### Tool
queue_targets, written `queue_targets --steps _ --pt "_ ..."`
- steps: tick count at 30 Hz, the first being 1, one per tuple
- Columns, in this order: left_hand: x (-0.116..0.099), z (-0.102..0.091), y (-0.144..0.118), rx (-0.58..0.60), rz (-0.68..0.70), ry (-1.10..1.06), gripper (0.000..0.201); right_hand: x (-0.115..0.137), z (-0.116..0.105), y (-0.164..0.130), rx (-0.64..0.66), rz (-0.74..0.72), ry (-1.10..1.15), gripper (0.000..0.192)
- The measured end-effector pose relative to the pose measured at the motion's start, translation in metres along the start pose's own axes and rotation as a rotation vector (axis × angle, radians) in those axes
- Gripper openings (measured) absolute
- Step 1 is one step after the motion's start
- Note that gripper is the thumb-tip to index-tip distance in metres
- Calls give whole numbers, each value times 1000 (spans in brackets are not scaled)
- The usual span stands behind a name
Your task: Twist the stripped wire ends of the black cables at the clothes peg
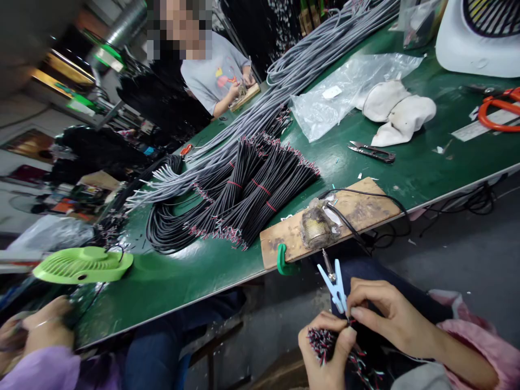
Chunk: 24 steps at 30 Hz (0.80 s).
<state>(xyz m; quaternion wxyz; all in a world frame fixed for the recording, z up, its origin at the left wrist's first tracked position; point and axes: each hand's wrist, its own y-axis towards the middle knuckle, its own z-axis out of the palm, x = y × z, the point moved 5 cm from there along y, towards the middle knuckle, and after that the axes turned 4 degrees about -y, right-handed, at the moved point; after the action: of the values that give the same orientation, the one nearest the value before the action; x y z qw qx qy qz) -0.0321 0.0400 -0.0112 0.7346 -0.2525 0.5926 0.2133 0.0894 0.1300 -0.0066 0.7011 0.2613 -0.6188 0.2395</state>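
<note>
At the lower right of the frame, the left hand [327,352] is closed around a bundle of wire ends [323,342], partly hidden by its fingers. The right hand [384,314] pinches a strand beside a blue clip [336,287]; what its fingertips hold is hard to make out, below the green table [182,271] edge.

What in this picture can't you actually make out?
- Head view: how many wires the left hand grips; its fingers cover the wire bundle.
- What the right hand pinches; its fingertips hide it.
- The white fan, cut off by the top edge.
- The co-worker's hands at lower left: blurred.
</note>
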Motion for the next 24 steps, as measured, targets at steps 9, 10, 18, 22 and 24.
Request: queue_targets --steps 9,10,18,22,24 --pt "2 -3 -3 -30 -6 86 21 26 -6 -3 -70 -324 -240 14" --pt "-1 -1 -2 -22 14 90 20 26 -6 -5 -70 -343 -276 15" --pt "-5 5 0 14 23 170 18 25 -6 -9 17 -345 -480 21" --pt "1 -1 -3 -51 -12 135 20 26 -9 -2 95 -298 -348 21" --pt "3 -5 -5 -87 -18 145 23 26 -12 1 96 -280 -299 19"
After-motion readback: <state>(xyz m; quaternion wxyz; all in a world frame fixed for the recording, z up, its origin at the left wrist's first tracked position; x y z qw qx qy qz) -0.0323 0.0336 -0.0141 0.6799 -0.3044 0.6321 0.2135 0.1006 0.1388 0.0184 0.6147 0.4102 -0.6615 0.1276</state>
